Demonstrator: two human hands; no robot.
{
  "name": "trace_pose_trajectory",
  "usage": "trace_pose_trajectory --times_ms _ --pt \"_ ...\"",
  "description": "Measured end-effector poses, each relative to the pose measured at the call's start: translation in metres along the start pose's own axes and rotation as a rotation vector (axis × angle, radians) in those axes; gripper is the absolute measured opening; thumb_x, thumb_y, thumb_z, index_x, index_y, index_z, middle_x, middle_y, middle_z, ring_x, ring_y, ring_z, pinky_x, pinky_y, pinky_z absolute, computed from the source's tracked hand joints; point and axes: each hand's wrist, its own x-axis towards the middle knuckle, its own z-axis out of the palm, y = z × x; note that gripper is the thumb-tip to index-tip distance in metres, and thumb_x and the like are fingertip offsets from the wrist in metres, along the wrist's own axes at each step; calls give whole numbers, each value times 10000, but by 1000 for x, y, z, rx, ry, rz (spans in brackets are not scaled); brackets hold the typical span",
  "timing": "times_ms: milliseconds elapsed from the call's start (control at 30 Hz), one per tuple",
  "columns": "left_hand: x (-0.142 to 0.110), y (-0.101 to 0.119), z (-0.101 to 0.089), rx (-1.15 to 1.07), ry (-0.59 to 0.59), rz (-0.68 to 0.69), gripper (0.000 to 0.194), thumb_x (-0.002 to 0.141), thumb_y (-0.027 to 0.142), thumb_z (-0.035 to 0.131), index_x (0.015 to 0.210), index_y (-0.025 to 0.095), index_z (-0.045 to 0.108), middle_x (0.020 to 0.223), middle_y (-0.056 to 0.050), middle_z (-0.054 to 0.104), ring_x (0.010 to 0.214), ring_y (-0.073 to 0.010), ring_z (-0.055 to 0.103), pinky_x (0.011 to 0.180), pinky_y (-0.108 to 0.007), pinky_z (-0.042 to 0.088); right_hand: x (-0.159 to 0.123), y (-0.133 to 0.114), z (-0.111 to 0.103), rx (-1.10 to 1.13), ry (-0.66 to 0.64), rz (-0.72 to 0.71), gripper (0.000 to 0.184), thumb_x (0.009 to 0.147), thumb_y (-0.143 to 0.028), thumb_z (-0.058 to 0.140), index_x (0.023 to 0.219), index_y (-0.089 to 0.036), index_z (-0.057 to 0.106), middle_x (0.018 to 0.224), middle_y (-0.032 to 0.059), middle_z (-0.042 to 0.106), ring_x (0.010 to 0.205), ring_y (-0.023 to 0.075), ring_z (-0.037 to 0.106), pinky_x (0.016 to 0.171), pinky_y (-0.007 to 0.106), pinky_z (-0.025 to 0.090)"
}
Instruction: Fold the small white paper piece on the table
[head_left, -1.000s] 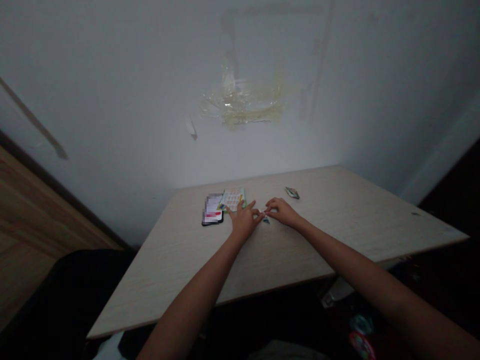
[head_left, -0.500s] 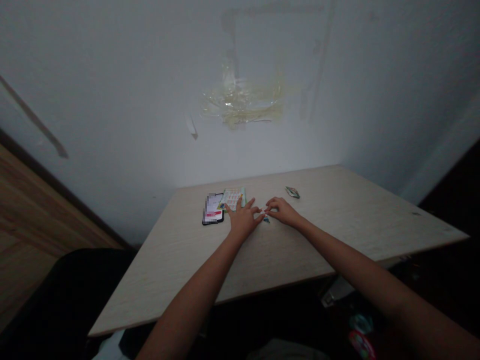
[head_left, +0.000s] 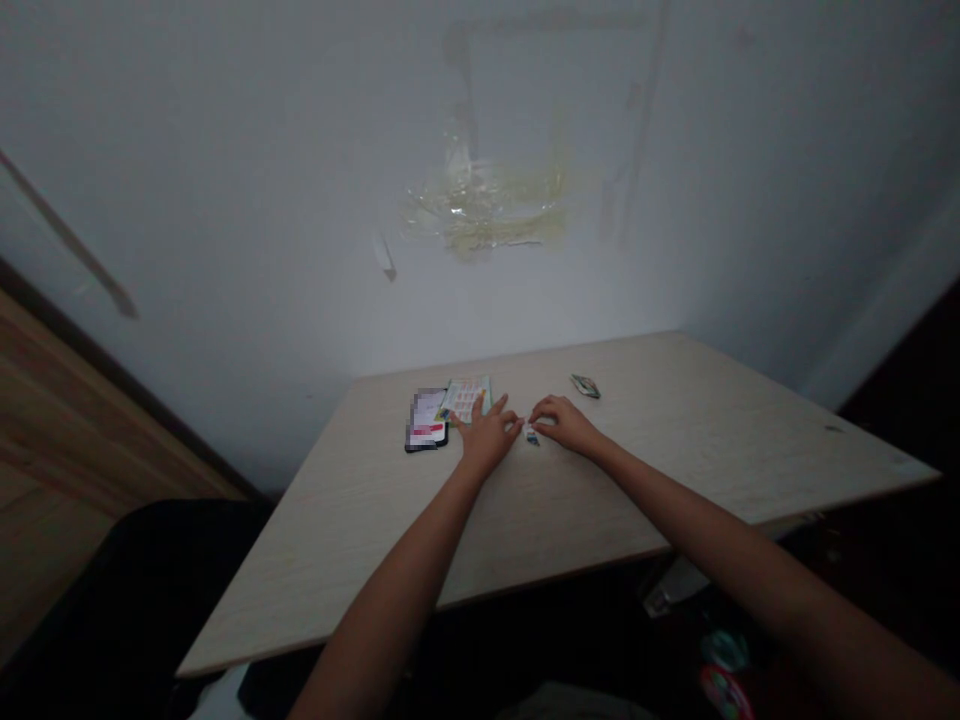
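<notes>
A small white-and-blue printed piece of paper (head_left: 532, 437) lies on the table between my hands. My left hand (head_left: 486, 437) has its thumb and index finger pinched together at the left of the paper's upper end, while its other fingers spread over a printed leaflet (head_left: 469, 390). From the other side, my right hand (head_left: 564, 424) pinches at the same upper end with its fingers curled. The exact grip of both hands is too small to make out clearly. Left of the leaflet lies a phone (head_left: 427, 420) with a lit screen, its upper right side partly under the leaflet.
A small folded colourful packet (head_left: 585, 386) lies beyond my right hand. A tiny dark scrap (head_left: 833, 429) is near the right end of the pale wooden table (head_left: 360, 520). The wall (head_left: 300, 200) rises behind the table, and a dark chair (head_left: 180, 560) stands at the left.
The fingertips of my hands have drawn slightly apart, and more of the small paper piece shows between them. Leaflet, phone and packet stay in place.
</notes>
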Motion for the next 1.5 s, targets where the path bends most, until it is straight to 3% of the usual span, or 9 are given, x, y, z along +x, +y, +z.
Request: trace_pose_trajectory --times_ms 167,333,1200,1500 --pt "10 -1 2 -48 -6 -43 252 910 541 553 933 377 744 1566 114 404 1492 -377 184 1057 -831 24 1 3 1 12 6 0 92 833 -248 716 895 -216 776 998 73 693 999 222 621 980 399 432" --pt "13 -2 -3 -55 -46 -19 214 852 552 629 951 405 749 1577 118 382 1493 -390 176 1053 -836 21 0 3 1 15 7 12 102 835 -264 717 898 -214 779 1010 79 691 1014 228 617 978 399 435" --pt "7 -10 -15 48 -280 87 526 849 687 528 1299 421 578 1663 -19 199 1525 -381 75 1065 -805 -14 -1 0 -2 18 4 8 111 831 -236 717 924 -225 776 1005 68 696 1014 222 620 988 398 422" --pt "3 -9 -14 32 -212 82 488 845 666 558 1266 427 613 1641 7 268 1517 -401 95 1057 -817 -15 -2 -5 -4 8 -7 10 156 841 -239 708 982 -232 775 1021 72 694 1023 229 605 987 408 425"
